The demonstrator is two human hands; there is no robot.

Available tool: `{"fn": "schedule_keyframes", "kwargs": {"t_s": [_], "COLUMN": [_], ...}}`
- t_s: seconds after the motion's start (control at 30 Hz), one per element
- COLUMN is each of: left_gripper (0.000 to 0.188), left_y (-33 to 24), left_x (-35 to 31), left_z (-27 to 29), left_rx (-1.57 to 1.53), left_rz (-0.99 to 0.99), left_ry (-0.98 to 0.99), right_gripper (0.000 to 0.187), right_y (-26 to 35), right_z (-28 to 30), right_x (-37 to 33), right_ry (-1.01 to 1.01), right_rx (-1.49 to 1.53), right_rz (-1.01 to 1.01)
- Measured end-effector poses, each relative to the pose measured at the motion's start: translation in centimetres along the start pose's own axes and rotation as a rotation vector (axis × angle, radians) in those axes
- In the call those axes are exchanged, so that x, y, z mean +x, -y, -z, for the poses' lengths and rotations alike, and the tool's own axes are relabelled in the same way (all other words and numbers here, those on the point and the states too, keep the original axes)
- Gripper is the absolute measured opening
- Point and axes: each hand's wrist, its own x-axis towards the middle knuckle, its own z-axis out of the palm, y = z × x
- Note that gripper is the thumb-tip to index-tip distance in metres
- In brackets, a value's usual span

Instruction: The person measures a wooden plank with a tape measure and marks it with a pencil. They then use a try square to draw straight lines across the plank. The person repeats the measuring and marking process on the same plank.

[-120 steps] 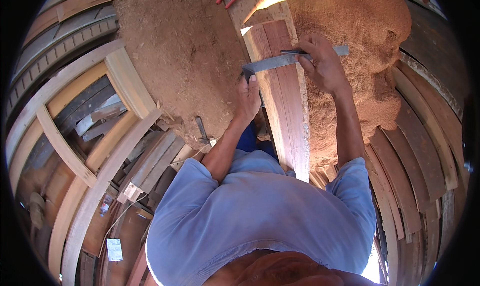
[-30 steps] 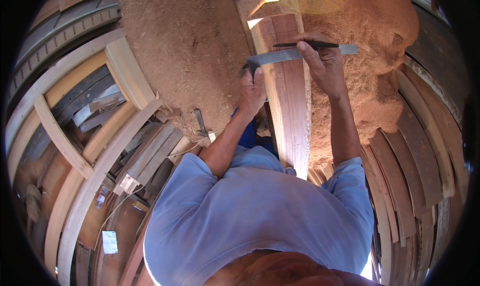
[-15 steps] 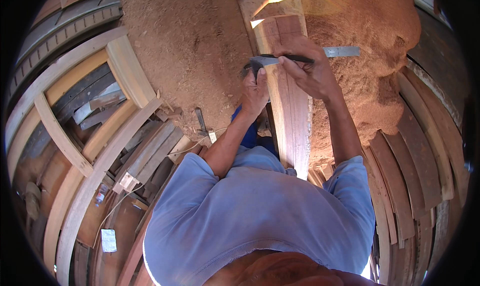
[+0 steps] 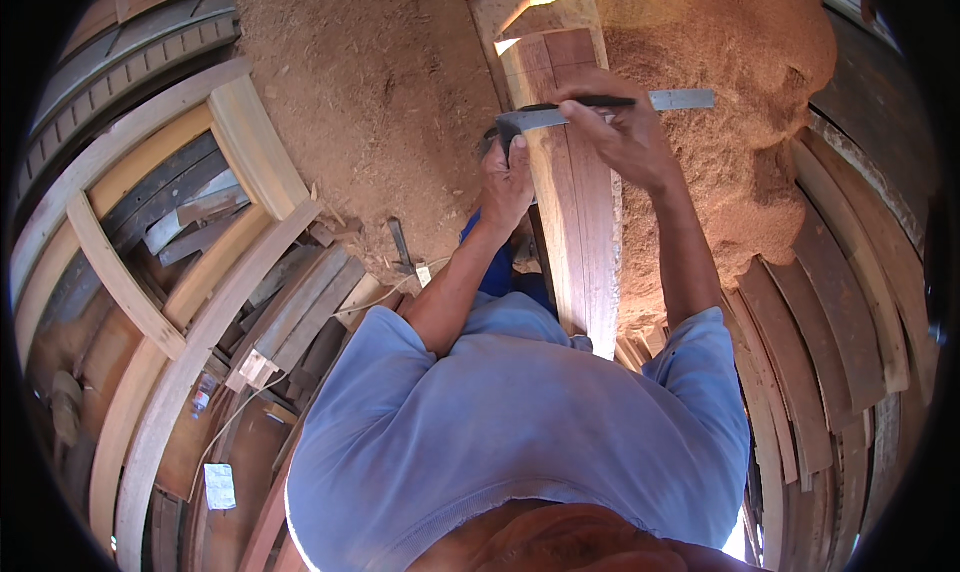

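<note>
A wooden beam [image 4: 583,232] runs lengthwise ahead of me, with thin dark lines along its top. Across it lies a try square [image 4: 684,99], its metal blade sticking out past the right side and its dark stock against the left edge. My left hand [image 4: 507,182] is closed on that stock. Above the blade, my right hand [image 4: 632,140] pinches a slim black marking pencil [image 4: 602,101], held nearly flat along the blade. Its tip is near the stock; whether it touches the wood I cannot tell.
Heaped sawdust [image 4: 720,192] lies to the right, with stacked planks [image 4: 825,302] beyond. On the left stand a pale wooden frame [image 4: 190,362] and piled timber offcuts [image 4: 315,302]. A dark clamp-like tool [image 4: 400,242] lies on the ground near my left arm.
The pencil has tipped flatter, its back end rising and its tip shifting left toward the stock. My right hand has turned slightly; the left hand still holds the square in place.
</note>
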Motion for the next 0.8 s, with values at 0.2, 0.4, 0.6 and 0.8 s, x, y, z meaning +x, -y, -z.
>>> {"fn": "schedule_keyframes", "kwargs": {"t_s": [0.2,0.4,0.6,0.8], "left_gripper": [0.036,0.039,0.038,0.035], "left_y": [0.5,0.0,0.2,0.1], "left_x": [-0.1,-0.1,-0.1,-0.1], "left_z": [0.0,0.4,0.4,0.1], "left_rx": [0.016,0.016,0.033,0.007], "left_rz": [0.0,0.029,0.042,0.016], "left_ry": [-0.018,0.056,0.029,0.002], "right_gripper": [0.016,0.018,0.019,0.014], "right_y": [-0.4,0.9,-0.9,0.5], "right_z": [5.4,1.9,1.1,7.2], "right_x": [-1.2,-0.5,0.0,-1.1], "right_ry": [-0.149,-0.065,-0.018,-0.115], "right_rx": [-0.2,-0.067,-0.098,-0.655], "right_rz": [0.059,0.014,0.119,0.165]}}
